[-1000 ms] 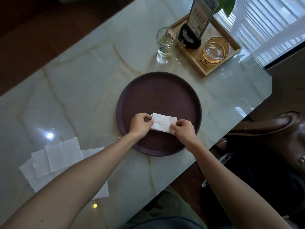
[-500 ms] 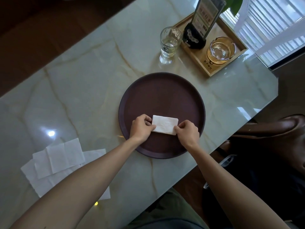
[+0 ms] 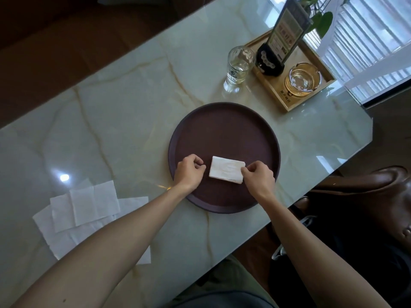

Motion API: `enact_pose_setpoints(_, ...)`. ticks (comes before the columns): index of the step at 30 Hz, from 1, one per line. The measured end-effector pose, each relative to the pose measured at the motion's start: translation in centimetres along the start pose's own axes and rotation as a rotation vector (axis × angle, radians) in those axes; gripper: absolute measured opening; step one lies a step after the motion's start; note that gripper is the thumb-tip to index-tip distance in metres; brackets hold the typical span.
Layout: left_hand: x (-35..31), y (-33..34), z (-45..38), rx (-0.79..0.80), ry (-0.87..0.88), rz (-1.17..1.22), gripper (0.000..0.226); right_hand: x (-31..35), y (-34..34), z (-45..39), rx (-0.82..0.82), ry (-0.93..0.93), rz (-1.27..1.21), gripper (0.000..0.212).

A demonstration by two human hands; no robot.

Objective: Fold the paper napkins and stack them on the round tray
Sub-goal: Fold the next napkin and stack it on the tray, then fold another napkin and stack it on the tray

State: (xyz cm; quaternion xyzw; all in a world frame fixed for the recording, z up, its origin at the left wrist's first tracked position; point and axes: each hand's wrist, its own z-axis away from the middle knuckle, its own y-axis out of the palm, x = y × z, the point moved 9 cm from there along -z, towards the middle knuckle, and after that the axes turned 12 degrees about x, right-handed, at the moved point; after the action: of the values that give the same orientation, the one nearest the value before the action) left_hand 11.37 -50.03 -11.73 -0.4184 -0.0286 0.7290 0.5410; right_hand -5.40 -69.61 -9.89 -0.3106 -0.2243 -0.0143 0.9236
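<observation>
A folded white napkin (image 3: 226,172) lies flat on the near half of the round dark-brown tray (image 3: 222,132). My right hand (image 3: 259,178) pinches the napkin's right edge with its fingertips. My left hand (image 3: 189,172) rests over the tray just left of the napkin, fingers curled, with a small gap to the paper. A loose pile of unfolded white napkins (image 3: 89,210) lies on the marble table to the near left, partly under my left forearm.
Beyond the tray stands a drinking glass (image 3: 239,67). A wooden tray (image 3: 287,105) at the far right holds a menu stand (image 3: 287,36) and an amber glass ashtray (image 3: 302,80). The table's corner is at the right, with a brown leather seat (image 3: 367,192) below it.
The napkin has been set down flat on the tray. My left hand has let go of it and drawn slightly left. My right hand stays at its right edge.
</observation>
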Motion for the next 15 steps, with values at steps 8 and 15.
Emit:
enact_pose_setpoints(8, 5.1, -8.2, 3.2, -0.087, 0.021, 0.120, 0.015, 9.8, 4.7, 3.5, 0.131, -0.355, 0.085, 0.016)
enact_pose_setpoints(15, 14.1, -16.5, 8.7, -0.216, -0.076, 0.270, 0.033, 17.8, 15.7, 7.4, 0.375, -0.480, 0.319, 0.038)
